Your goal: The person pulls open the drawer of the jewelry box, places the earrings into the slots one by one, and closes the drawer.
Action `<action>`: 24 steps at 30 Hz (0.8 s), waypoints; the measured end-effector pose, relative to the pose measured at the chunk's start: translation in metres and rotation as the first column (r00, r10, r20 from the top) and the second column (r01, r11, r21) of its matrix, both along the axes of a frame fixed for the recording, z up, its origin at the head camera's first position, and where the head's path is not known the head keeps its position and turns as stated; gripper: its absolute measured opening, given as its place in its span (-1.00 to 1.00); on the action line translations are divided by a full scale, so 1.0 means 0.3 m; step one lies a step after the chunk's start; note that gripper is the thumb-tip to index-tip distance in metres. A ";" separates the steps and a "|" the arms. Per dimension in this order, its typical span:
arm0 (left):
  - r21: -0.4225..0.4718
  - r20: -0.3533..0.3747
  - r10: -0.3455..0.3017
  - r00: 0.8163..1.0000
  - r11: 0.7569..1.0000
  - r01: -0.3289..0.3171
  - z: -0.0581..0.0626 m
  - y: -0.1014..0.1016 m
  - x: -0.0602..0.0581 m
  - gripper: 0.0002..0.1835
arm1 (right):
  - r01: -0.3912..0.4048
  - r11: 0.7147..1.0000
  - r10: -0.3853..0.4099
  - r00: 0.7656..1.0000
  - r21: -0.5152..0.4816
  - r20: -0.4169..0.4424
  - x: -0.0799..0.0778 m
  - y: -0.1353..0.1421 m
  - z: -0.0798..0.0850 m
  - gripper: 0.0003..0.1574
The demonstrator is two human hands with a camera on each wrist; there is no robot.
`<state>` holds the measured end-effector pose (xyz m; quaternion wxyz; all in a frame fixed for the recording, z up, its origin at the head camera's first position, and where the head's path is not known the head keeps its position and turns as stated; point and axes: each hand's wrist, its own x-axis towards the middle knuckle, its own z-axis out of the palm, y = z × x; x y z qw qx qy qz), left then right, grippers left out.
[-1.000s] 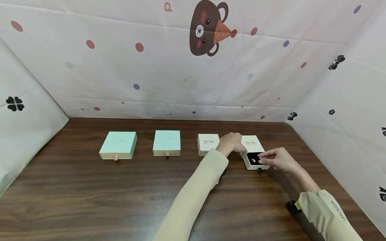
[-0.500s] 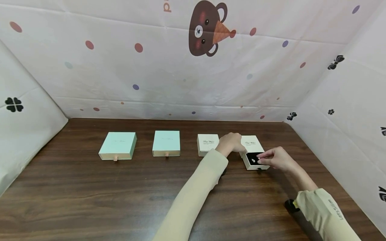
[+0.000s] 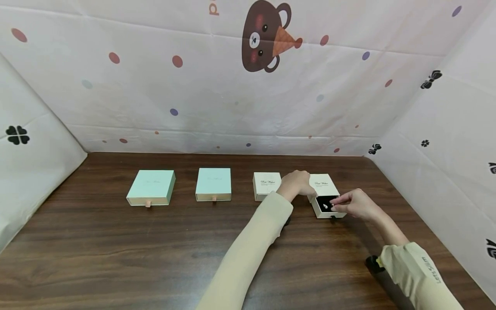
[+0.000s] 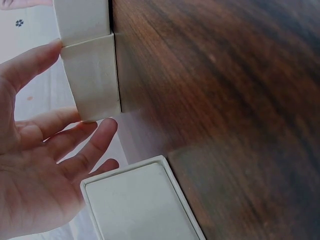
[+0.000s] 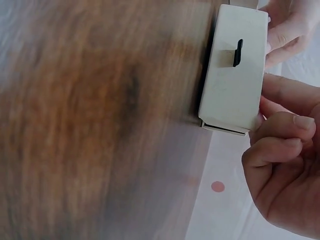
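Note:
A small white drawer-style gift box (image 3: 324, 185) with dark print stands at the right, its drawer (image 3: 329, 215) pulled out toward me. My left hand (image 3: 297, 183) grips the box's outer sleeve (image 4: 92, 80), thumb on one edge and fingertips on another in the left wrist view. Inside the drawer's black lining lies a small shiny piece of jewellery (image 3: 325, 206). My right hand (image 3: 360, 205) reaches over the drawer, thumb and index finger together at the lining, with a second tiny bright piece between their tips. A black pull tab (image 5: 238, 53) shows on the drawer front.
Just left of my left hand is another white gift box (image 3: 266, 185), closed. Farther left stand two mint-green drawer boxes, one in the middle (image 3: 213, 183) and one at the far left (image 3: 152, 185). Patterned white cloth (image 3: 209, 99) rises behind the brown wooden table (image 3: 155, 245).
Both hands stay almost where they were at the white box. The whole head view has shifted very slightly.

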<state>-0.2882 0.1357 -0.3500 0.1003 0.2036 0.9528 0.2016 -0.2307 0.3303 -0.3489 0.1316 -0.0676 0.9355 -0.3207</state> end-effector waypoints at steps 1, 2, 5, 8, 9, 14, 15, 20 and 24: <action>0.001 0.002 0.000 1.000 1.000 0.000 0.000 0.000 0.000 -0.48 | 0.000 1.000 0.000 1.000 0.001 0.002 0.000 0.000 0.001 -0.66; 0.002 0.004 -0.001 1.000 1.000 0.001 -0.001 0.000 0.000 -0.48 | -0.001 1.000 0.001 1.000 -0.001 0.003 0.001 0.000 0.001 -0.66; 0.003 0.008 0.004 1.000 1.000 -0.004 0.000 0.000 0.000 -0.47 | -0.003 1.000 0.003 1.000 -0.012 0.001 0.004 -0.001 0.000 -0.67; 0.000 0.009 0.006 1.000 1.000 -0.006 0.000 -0.001 -0.001 -0.48 | -0.010 1.000 0.010 1.000 -0.011 -0.020 0.008 -0.003 -0.002 -0.68; -0.001 0.008 0.005 1.000 1.000 -0.005 0.001 -0.001 0.000 -0.48 | -0.012 1.000 0.012 1.000 -0.007 -0.028 0.010 -0.004 -0.002 -0.69; -0.010 0.010 0.001 1.000 1.000 -0.001 0.003 0.001 0.001 -0.48 | -0.017 1.000 0.018 0.998 0.020 -0.055 0.014 -0.012 0.000 -0.73; -0.012 0.010 0.000 1.000 1.000 0.000 0.004 0.001 0.002 -0.49 | -0.028 0.999 0.030 0.997 0.031 -0.066 0.014 -0.013 0.000 -0.74; -0.011 0.009 -0.006 1.000 1.000 0.006 0.007 -0.001 0.002 -0.51 | -0.061 0.993 0.074 0.989 0.105 -0.128 0.010 -0.019 0.001 -0.81; -0.008 0.009 -0.004 1.000 1.000 0.005 0.006 -0.001 0.002 -0.49 | -0.063 0.990 0.081 0.986 0.125 -0.143 0.008 -0.019 -0.003 -0.83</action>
